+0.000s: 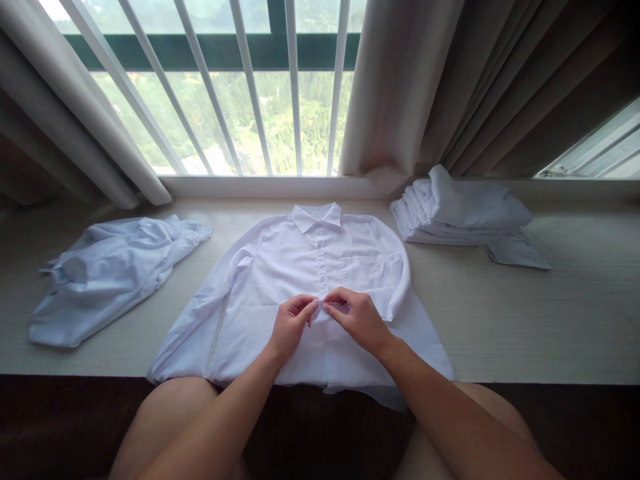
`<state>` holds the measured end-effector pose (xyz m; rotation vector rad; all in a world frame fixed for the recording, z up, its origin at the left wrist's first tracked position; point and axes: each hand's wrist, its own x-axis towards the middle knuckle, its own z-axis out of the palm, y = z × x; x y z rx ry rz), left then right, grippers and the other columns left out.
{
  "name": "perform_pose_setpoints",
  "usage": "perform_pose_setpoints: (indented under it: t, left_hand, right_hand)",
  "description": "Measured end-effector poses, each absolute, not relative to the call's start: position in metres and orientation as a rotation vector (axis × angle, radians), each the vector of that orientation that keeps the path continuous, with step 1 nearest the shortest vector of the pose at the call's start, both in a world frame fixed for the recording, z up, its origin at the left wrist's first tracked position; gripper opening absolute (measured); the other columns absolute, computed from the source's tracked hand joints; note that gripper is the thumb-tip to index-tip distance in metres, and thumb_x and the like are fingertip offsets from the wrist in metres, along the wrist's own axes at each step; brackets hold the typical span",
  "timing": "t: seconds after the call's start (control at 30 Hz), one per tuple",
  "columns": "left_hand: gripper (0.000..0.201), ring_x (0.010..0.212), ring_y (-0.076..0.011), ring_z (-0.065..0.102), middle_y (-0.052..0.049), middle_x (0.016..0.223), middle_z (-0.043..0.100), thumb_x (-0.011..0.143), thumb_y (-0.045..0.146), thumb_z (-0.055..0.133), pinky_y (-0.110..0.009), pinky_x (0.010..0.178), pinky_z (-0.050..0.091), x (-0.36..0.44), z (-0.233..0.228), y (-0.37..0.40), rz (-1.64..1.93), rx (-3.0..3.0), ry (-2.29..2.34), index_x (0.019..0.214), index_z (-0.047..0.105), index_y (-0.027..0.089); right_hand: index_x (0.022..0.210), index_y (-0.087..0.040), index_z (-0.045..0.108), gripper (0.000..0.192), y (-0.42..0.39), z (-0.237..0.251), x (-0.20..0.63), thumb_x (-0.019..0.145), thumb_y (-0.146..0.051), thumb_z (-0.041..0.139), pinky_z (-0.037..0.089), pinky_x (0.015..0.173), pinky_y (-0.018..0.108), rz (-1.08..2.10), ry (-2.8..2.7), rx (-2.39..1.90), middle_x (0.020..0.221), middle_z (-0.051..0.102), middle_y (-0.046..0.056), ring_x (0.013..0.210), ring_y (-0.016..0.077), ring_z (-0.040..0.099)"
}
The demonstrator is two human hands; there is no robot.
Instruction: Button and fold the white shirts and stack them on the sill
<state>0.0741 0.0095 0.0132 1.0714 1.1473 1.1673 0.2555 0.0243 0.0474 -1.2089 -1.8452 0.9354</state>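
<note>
Bare knees and forearms fill the bottom of the view, reaching up from a dark floor to a pale, wide window ledge [550, 320] that serves as the working surface. Both hands meet at the middle of a white shirt [280, 267] spread flat, front up, collar toward the window. The left hand [291, 325] and the right hand [356, 319] are nearly fingertip to fingertip on the button placket, just below the chest pocket; the fingers of each are curled in and pinch the cloth there, though whether they grip a button or only the fabric edge is too small to tell. The shirt's hem hangs slightly over the near edge of the ledge, its sleeves lying along both sides, the right-hand one folded in over the body.

Well to the left lies a crumpled pale blue shirt [105, 273], unfolded and apart from the white one. To the right, near the window frame, sits a stack of folded white shirts [460, 213], its top one loosely laid and one corner sticking out at the lower right.

Behind the ledge runs a window with white bars [295, 87], green hillside showing through it. A light curtain [85, 113] hangs at the left, and heavier beige curtains [450, 80] fall at the right, their foot touching the ledge just beside the stack.
</note>
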Motion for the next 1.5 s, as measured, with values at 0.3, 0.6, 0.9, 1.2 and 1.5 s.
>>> perform_pose_setpoints:
  t: [0.3, 0.6, 0.9, 1.2, 1.5]
  left_hand:
    - [0.029, 0.064, -0.0124, 0.052, -0.003, 0.073, 0.069, 0.082, 0.044, 0.076, -0.025, 0.064, 0.044, 0.0741, 0.014, 0.008, 1.176, 1.067, 1.186, 0.089, 0.081, 0.017]
    - [0.027, 0.065, -0.0123, 0.052, -0.002, 0.072, 0.07, 0.082, 0.042, 0.077, -0.025, 0.065, 0.044, 0.0735, 0.0118, 0.0081, 1.175, 1.05, 1.181, 0.091, 0.083, 0.017]
    - [0.029, 0.066, -0.0127, 0.052, -0.002, 0.071, 0.07, 0.083, 0.043, 0.076, -0.024, 0.065, 0.044, 0.0741, 0.0123, 0.0079, 1.172, 1.061, 1.173, 0.095, 0.083, 0.018]
    - [0.03, 0.063, -0.0107, 0.05, 0.0, 0.065, 0.063, 0.085, 0.043, 0.075, -0.023, 0.062, 0.042, 0.0732, 0.008, 0.0086, 1.164, 1.055, 1.165, 0.097, 0.083, 0.017]
    - [0.029, 0.06, -0.0107, 0.051, 0.0, 0.065, 0.064, 0.085, 0.043, 0.074, -0.023, 0.061, 0.043, 0.0743, 0.0113, 0.008, 1.158, 1.059, 1.162, 0.094, 0.082, 0.017]
  right_hand:
    - [0.092, -0.023, 0.07, 0.008, 0.024, 0.0486, 0.2554, 0.089, -0.029, 0.067, 0.052, 0.077, 0.03, 0.925, -1.84, -1.237, 0.083, 0.072, 0.001, 0.08, 0.0184, 0.068]
    - [0.091, -0.022, 0.069, 0.006, 0.0241, 0.0472, 0.2532, 0.09, -0.027, 0.067, 0.051, 0.078, 0.031, 0.894, -1.845, -1.244, 0.085, 0.071, 0.002, 0.082, 0.0182, 0.066]
    - [0.088, -0.022, 0.068, 0.001, 0.025, 0.0465, 0.2518, 0.088, -0.022, 0.069, 0.05, 0.08, 0.032, 0.859, -1.842, -1.219, 0.086, 0.07, 0.001, 0.084, 0.0185, 0.065]
    - [0.088, -0.023, 0.066, 0.005, 0.0267, 0.0455, 0.2532, 0.088, -0.019, 0.07, 0.049, 0.08, 0.033, 0.815, -1.866, -1.171, 0.088, 0.066, 0.001, 0.086, 0.0189, 0.062]
    - [0.091, -0.023, 0.067, 0.007, 0.0272, 0.0434, 0.2532, 0.088, -0.019, 0.07, 0.048, 0.081, 0.033, 0.854, -1.851, -1.175, 0.091, 0.068, 0.001, 0.085, 0.0188, 0.061]
